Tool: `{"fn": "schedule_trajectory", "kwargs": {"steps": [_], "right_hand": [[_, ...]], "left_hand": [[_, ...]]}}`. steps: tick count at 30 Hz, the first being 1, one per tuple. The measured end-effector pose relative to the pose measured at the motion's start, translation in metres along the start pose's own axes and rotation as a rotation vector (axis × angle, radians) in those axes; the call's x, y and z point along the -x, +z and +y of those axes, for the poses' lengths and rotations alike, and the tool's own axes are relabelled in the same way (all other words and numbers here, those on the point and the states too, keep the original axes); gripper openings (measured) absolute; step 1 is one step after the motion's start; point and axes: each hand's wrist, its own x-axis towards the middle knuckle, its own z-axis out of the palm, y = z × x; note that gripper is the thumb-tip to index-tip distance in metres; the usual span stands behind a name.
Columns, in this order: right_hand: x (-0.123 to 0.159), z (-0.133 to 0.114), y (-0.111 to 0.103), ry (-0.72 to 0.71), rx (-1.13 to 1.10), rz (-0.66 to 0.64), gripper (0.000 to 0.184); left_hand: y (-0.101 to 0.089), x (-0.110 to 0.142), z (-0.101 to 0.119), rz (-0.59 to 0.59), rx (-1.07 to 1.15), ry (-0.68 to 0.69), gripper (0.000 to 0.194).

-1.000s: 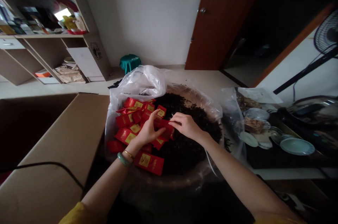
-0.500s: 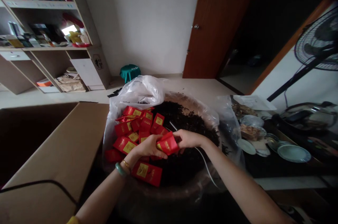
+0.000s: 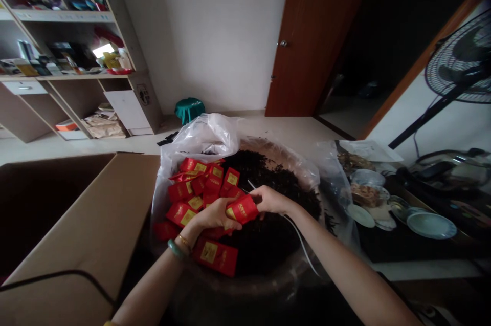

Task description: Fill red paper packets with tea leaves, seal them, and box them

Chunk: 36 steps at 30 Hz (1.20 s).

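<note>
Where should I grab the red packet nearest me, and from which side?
I'd pinch the nearest packet across its long edges near the right end, coming from the right. It lies lengthwise, that end faces away from the other packets, and the left end sits close to your left wrist.

I see crinkled, glossy clear plastic bag [image 3: 209,134]; smooth matt cardboard box [image 3: 88,218]; rough dark leaves [image 3: 268,249].
</note>
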Motion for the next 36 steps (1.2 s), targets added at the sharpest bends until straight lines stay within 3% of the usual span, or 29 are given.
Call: {"fn": "schedule_trajectory", "kwargs": {"steps": [5,13,16,19,22,26,29,32,36], "right_hand": [[0.002,0.0,-0.01,-0.044,-0.104,0.054,0.03],[0.004,-0.007,0.002,-0.227,0.066,0.286,0.021],[0.006,-0.01,-0.002,-0.279,0.076,0.382,0.022],[0.011,-0.012,-0.014,-0.253,0.071,0.301,0.024],[0.019,-0.016,-0.021,-0.249,0.273,0.154,0.024],[0.026,-0.025,-0.008,-0.5,0.55,0.287,0.039],[0.025,-0.029,0.01,-0.628,0.695,0.292,0.034],[0.019,-0.025,0.022,-0.512,0.972,0.289,0.015],[0.014,-0.016,0.026,-0.331,1.145,0.249,0.016]], "left_hand": [[-0.004,-0.002,-0.005,0.087,-0.033,0.071,0.055],[0.006,-0.009,-0.017,0.11,-0.016,0.046,0.044],[0.004,-0.01,-0.019,0.139,0.062,0.063,0.042],[-0.002,-0.01,-0.019,0.224,0.098,0.085,0.04],[-0.005,-0.011,-0.019,0.329,0.121,0.139,0.039],[0.001,-0.016,-0.024,0.42,0.137,0.25,0.045],[0.009,-0.02,-0.031,0.452,0.084,0.25,0.044],[0.015,-0.022,-0.034,0.469,-0.032,0.231,0.041],[0.021,-0.023,-0.034,0.405,-0.11,0.176,0.04]]}}
